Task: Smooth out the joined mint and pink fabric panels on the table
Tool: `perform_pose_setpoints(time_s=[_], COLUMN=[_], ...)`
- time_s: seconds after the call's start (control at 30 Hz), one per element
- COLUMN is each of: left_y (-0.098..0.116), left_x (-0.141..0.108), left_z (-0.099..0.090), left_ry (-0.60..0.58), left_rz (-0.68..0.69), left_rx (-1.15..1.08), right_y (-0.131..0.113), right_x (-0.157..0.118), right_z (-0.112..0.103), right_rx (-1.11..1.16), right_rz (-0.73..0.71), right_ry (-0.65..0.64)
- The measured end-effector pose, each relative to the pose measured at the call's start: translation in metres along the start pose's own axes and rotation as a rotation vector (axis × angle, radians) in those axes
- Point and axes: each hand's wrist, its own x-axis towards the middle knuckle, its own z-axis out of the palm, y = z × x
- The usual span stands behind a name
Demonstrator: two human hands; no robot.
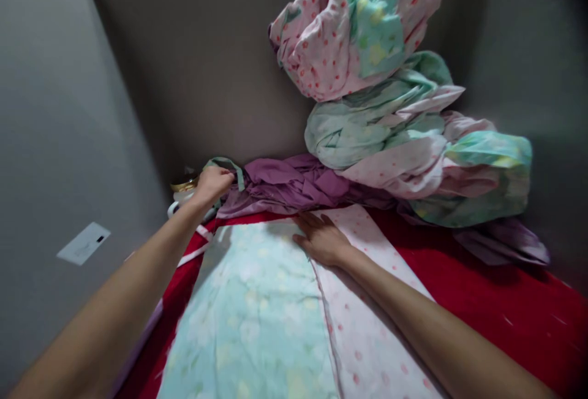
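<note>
Over the far left corner of the red surface, my left hand [215, 182] is closed, with a narrow green fabric strip [233, 165] looping out from around it. The fingertips are partly hidden. My right hand [323, 241] lies flat, fingers spread, on the laid-out fabric near its far edge. That fabric has a pale green floral panel [257, 307] on the left and a white panel with pink-red dots [362, 319] on the right, joined along a lengthwise seam. It lies smooth apart from small wrinkles.
Under the fabric is a red cloth surface [463, 276]. Crumpled purple cloth [294, 183] runs along the back wall. A tall heap of pink and green printed fabric [395, 135] rises at back right. Gold and white items [184, 186] sit partly hidden behind my left forearm. A white card [84, 243] is on the left wall.
</note>
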Motion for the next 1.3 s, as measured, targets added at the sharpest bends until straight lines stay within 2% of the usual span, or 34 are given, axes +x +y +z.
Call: perform_pose_setpoints(time_s=[0.07,0.2,0.27,0.33,0.47,0.63,0.7,0.83,0.93,1.0,1.1,1.3], left_y=[0.007,0.01,0.003,-0.006,-0.017,-0.016,-0.016,-0.018,-0.018,-0.019,-0.019,-0.019], left_x=[-0.043,-0.131,-0.163,-0.18,-0.184,-0.181,-0.181,-0.18,-0.179,-0.179,-0.178,-0.178], left_z=[0.009,0.041,0.056,0.067,0.074,0.071,0.072,0.075,0.076,0.075,0.075,0.074], left_ry=[-0.076,-0.258,-0.313,-0.335,-0.33,-0.326,-0.322,-0.315,-0.309,-0.302,-0.296,-0.307], left_rz=[0.075,0.168,0.158,0.135,0.147,0.161,0.17,0.176,0.178,0.188,0.196,0.181], left_rx=[0.066,0.161,0.205,0.261,0.329,0.318,0.317,0.336,0.348,0.358,0.371,0.383], right_y=[0.001,0.004,0.006,0.007,0.005,-0.007,-0.013,-0.021,-0.02,-0.018,-0.015,-0.014], right_x=[0.0,0.001,0.002,0.002,0.0,-0.02,-0.04,-0.1,-0.139,-0.153,-0.158,-0.155], right_z=[0.001,0.005,0.007,0.007,0.004,-0.012,-0.023,-0.039,-0.033,-0.024,-0.016,-0.015], right_rx=[-0.021,-0.013,-0.012,-0.014,-0.022,-0.055,-0.064,-0.097,-0.113,-0.113,-0.105,-0.099], right_rz=[-0.003,-0.006,-0.006,-0.005,-0.009,0.009,0.01,-0.072,-0.076,-0.025,0.012,-0.012], right_ry=[-0.005,-0.032,-0.045,-0.057,-0.051,0.055,0.055,-0.043,-0.095,-0.161,-0.214,-0.177])
